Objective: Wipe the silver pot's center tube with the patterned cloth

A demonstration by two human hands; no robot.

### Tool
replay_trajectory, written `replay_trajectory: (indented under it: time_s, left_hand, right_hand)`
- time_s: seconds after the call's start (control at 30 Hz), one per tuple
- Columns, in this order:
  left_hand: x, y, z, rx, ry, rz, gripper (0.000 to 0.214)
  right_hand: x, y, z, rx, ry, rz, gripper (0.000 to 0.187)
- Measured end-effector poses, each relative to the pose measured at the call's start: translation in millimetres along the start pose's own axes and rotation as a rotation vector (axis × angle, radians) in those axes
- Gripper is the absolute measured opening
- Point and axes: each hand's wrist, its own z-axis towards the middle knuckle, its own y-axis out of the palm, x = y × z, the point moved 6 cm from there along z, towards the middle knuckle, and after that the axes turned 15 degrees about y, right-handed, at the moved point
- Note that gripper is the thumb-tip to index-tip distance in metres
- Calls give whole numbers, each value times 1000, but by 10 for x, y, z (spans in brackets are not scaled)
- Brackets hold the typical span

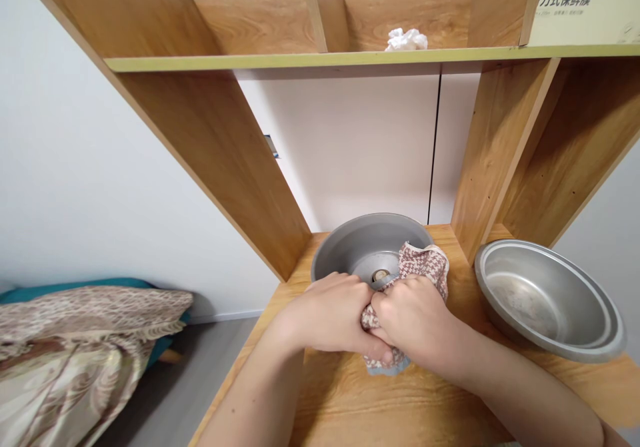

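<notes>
A grey round cooker body [345, 250] stands on the wooden desk, with a small round metal piece [381, 275] at the centre of its floor. My left hand [337, 310] is closed over its near rim, fingers inside and thumb outside beside the cloth. A brown-and-white patterned cloth [425, 264] drapes over the right side of the rim. Closed around this cloth, my right hand [413, 314] presses it against the near rim, touching my left hand. The cloth's lower end hangs below both hands. Part of the rim is hidden behind my hands.
A silver metal inner pot [535, 294] sits right of the cooker body. Upright boards and a shelf [275, 62] frame the desk [345, 400]. Crumpled white tissue [406, 39] and a cling film box [585, 14] are on the shelf. Left is fabric-covered furniture [85, 327].
</notes>
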Motion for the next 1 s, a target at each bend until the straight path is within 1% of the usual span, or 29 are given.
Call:
replay_trajectory:
  time_s: [0.13,0.3,0.5,0.67,0.77,0.9,1.0]
  left_hand:
    - [-11,-1,-6,10,6,14,54]
    - [-25,1,-19,-14,15,48,52]
    - [-41,-15,-37,-15,23,59,50]
    - [-32,-32,-48,3,27,48,52]
    - [-23,-32,-44,1,17,55,54]
    - [-11,-24,-25,7,19,54,57]
    - [-23,-16,-11,20,15,57,63]
  right_hand:
    - [10,-21,1,-35,-11,-17,27]
    - [48,-58,11,-103,4,-36,34]
    - [93,-91,7,-113,20,-45,35]
    - [158,-125,9,-138,19,-54,42]
    - [175,-125,17,-159,26,-63,41]
    - [142,-80,10,-120,17,-76,36]
    - [90,-28,-7,-65,1,-75,27]
